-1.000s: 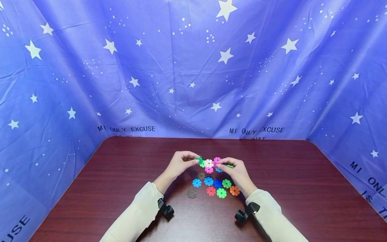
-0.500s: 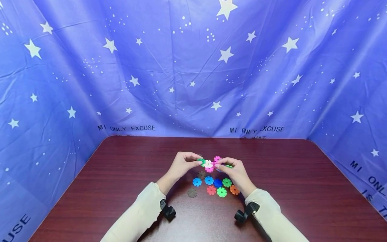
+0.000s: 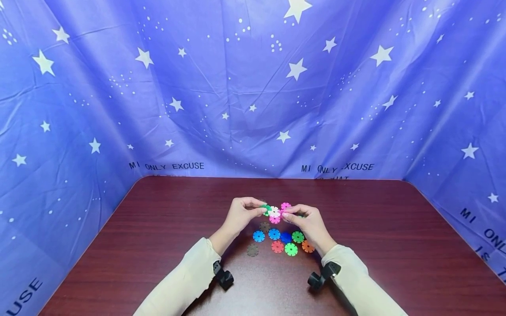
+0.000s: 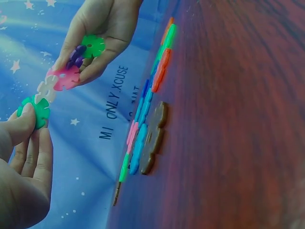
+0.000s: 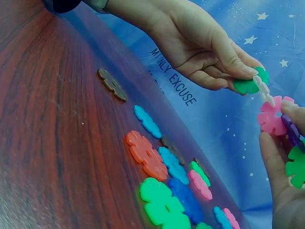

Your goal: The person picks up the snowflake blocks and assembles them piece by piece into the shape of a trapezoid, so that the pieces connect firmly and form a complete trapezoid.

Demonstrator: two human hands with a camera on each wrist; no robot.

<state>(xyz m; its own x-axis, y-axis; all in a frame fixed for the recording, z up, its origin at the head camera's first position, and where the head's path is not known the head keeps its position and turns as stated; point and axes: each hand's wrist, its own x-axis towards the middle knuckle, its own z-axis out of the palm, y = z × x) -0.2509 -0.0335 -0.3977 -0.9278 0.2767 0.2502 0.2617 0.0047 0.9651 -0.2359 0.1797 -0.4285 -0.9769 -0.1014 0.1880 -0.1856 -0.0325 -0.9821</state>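
Above the table, my left hand (image 3: pixel 240 216) pinches a dark green flower-shaped disc (image 4: pixel 37 114) between thumb and fingers. That disc meets a white notched disc (image 4: pixel 46 89), which is joined to a pink disc (image 4: pixel 65 78). My right hand (image 3: pixel 307 221) grips the other end of this chain at the pink disc. A purple disc (image 4: pixel 76 56) and a lighter green disc (image 4: pixel 93 46) continue the chain by the right palm, as both wrist views show. How deeply the dark green and white slots engage, I cannot tell.
Loose notched discs lie flat below the hands, among them an orange-red one (image 5: pixel 146 155), a bright green one (image 5: pixel 162 202), a dark blue one (image 3: pixel 285 237) and a brown one (image 3: pixel 252 250). The dark red wooden table (image 3: pixel 158 228) backs onto a starry blue curtain (image 3: pixel 221 87).
My left hand has shifted slightly right, bringing the dark green disc in against the white one. The right hand has kept its hold almost in place. Loose discs stay where they were.
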